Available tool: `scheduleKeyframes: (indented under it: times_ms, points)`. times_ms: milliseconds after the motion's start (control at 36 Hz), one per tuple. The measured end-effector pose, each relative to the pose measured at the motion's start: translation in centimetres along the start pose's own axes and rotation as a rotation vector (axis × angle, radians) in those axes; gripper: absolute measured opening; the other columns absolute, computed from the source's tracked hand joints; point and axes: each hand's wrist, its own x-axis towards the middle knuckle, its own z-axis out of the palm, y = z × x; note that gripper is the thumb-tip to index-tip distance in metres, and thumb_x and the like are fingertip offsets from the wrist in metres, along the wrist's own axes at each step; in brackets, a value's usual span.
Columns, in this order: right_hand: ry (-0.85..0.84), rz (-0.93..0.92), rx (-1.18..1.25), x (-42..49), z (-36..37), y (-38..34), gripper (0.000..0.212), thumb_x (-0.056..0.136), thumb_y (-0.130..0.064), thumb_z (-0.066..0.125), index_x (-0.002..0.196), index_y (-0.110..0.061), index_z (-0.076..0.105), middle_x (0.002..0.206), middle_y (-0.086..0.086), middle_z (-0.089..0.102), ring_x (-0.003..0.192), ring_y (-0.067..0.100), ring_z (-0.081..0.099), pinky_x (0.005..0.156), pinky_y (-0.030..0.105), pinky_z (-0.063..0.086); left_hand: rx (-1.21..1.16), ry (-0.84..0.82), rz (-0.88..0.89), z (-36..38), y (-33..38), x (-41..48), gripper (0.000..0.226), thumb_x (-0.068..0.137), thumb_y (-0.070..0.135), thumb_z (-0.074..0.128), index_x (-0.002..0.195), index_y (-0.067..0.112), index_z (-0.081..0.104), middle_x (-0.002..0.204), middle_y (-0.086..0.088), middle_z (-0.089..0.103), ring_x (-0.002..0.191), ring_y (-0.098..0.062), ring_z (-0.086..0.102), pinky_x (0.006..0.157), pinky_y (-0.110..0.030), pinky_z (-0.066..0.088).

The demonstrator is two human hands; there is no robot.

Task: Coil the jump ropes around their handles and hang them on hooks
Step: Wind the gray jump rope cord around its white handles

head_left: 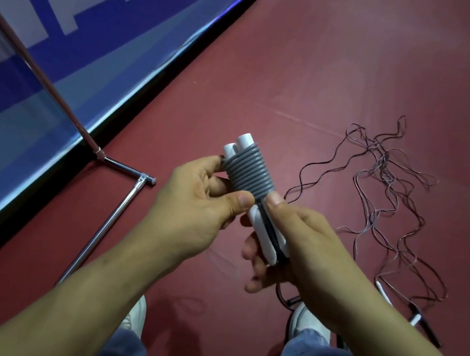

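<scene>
2 white handles [263, 237] lay side by side in the person's hands, above the red floor [335, 56], with the grey rope [251, 172] wound round their upper half in close, neat turns. the left hand [194, 199] curled round the coil, thumb pressed on its lowest turns. the right hand [303, 238] wrapped the bare lower ends of the handles, thumb tip at the coil's edge. a dark strand ran down between the handles, so the tail probably needed tucking. this 1 rope looked nearly coiled but not yet hung. a tangle of thin loose ropes [392, 185] lay on the floor to the right, well apart, so more winding was left. no hooks could be made out; a metal stand [107, 220] stood on the left.
</scene>
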Motion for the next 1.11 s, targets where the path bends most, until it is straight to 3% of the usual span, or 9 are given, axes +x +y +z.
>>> scheduleKeyframes:
  times_ms: [222, 361, 444, 611, 750, 806, 889, 972, 1111]
  points:
    - [-0.122, 0.196, 0.498, 0.0, -0.5, -0.2, 0.050, 0.100, -0.052, 0.045, 0.074, -0.012, 0.059, 0.051, -0.008, 0.025, 0.036, 0.003, 0.016, 0.034, 0.014, 0.013, -0.124, -0.129, -0.010, 0.0, 1.0, -0.1, 0.039, 0.086, 0.014, 0.072, 0.121, 0.005, 0.060, 0.077, -0.003, 0.067, 0.060, -0.017, 0.050, 0.055, -0.023, 0.044]
    - [-0.587, 0.337, 0.863, 0.5, -1.0, 1.0, 0.044, 0.104, -0.048, 0.046, 0.083, -0.012, 0.059, 0.051, -0.010, 0.032, 0.038, 0.004, 0.024, 0.036, 0.018, 0.026, -0.247, -0.215, -0.079, 0.1, 1.0, -0.4, 0.046, 0.084, 0.018, 0.071, 0.125, -0.002, 0.063, 0.099, -0.034, 0.063, 0.072, -0.028, 0.047, 0.056, -0.021, 0.046]
    - [-0.665, 0.398, 0.912, 0.4, -0.9, 1.2, 0.049, 0.106, -0.050, 0.040, 0.085, -0.009, 0.057, 0.054, -0.006, 0.037, 0.040, 0.006, 0.030, 0.040, 0.019, 0.034, -0.285, -0.196, -0.082, 0.2, 0.8, -0.5, 0.043, 0.082, 0.017, 0.071, 0.117, -0.006, 0.062, 0.101, -0.043, 0.057, 0.074, -0.033, 0.042, 0.054, -0.022, 0.042]
    - [-0.234, 0.266, 0.248, 0.5, 0.5, -0.2, 0.063, 0.100, -0.056, 0.039, 0.083, -0.001, 0.065, 0.069, 0.020, 0.057, 0.050, 0.029, 0.053, 0.067, 0.048, 0.053, -0.246, -0.141, -0.088, -0.3, 0.6, -0.4, 0.029, 0.080, 0.017, 0.072, 0.102, 0.000, 0.067, 0.066, -0.005, 0.057, 0.048, -0.012, 0.044, 0.047, -0.025, 0.038]
    - [0.110, -0.043, -0.145, 1.6, -0.6, 0.5, 0.015, 0.090, -0.027, 0.060, 0.102, -0.022, 0.067, 0.095, 0.003, 0.067, 0.082, 0.021, 0.068, 0.073, 0.036, 0.056, -0.119, -0.164, -0.165, -1.0, 1.2, -0.4, 0.027, 0.080, 0.020, 0.082, 0.096, 0.003, 0.070, 0.081, -0.041, 0.057, 0.045, -0.012, 0.042, 0.043, -0.023, 0.032]
    - [0.086, -0.308, -0.367, 1.1, -1.9, 0.6, 0.052, 0.080, -0.022, 0.061, 0.130, -0.037, 0.056, 0.125, -0.008, 0.060, 0.113, 0.008, 0.063, 0.088, 0.032, 0.056, -0.072, -0.196, -0.220, -1.1, 1.5, -0.6, 0.031, 0.077, 0.026, 0.080, 0.094, 0.001, 0.071, 0.083, -0.043, 0.058, 0.044, -0.012, 0.040, 0.041, -0.022, 0.032]
    - [-0.124, -0.540, -0.592, 0.2, -2.8, -0.1, 0.082, 0.079, -0.007, 0.064, 0.149, -0.041, 0.039, 0.157, -0.018, 0.031, 0.146, 0.002, 0.032, 0.111, 0.039, 0.043, -0.024, -0.280, -0.294, -1.1, 1.8, -0.9, 0.022, 0.075, 0.026, 0.076, 0.081, 0.006, 0.071, 0.056, -0.008, 0.050, 0.042, -0.011, 0.036, 0.041, -0.021, 0.031]
    - [-0.194, -0.717, -0.841, 0.1, -3.0, 0.2, 0.070, 0.081, -0.005, 0.067, 0.146, -0.026, 0.051, 0.168, -0.011, 0.019, 0.157, 0.013, 0.012, 0.125, 0.047, 0.023, 0.002, -0.361, -0.350, -1.2, 2.1, -1.2, 0.022, 0.077, 0.026, 0.076, 0.070, 0.009, 0.064, 0.048, 0.002, 0.037, 0.039, -0.009, 0.028, 0.043, -0.022, 0.025]
    - [-0.170, -0.852, -0.995, 0.3, -3.1, 1.2, 0.044, 0.092, -0.031, 0.069, 0.131, -0.012, 0.065, 0.148, 0.001, 0.053, 0.156, 0.016, 0.019, 0.125, 0.036, 0.024, 0.075, -0.416, -0.420, -1.5, 1.7, -1.4, 0.038, 0.075, 0.033, 0.086, 0.079, 0.001, 0.066, 0.050, 0.001, 0.034, 0.041, -0.011, 0.025, 0.042, -0.021, 0.023]
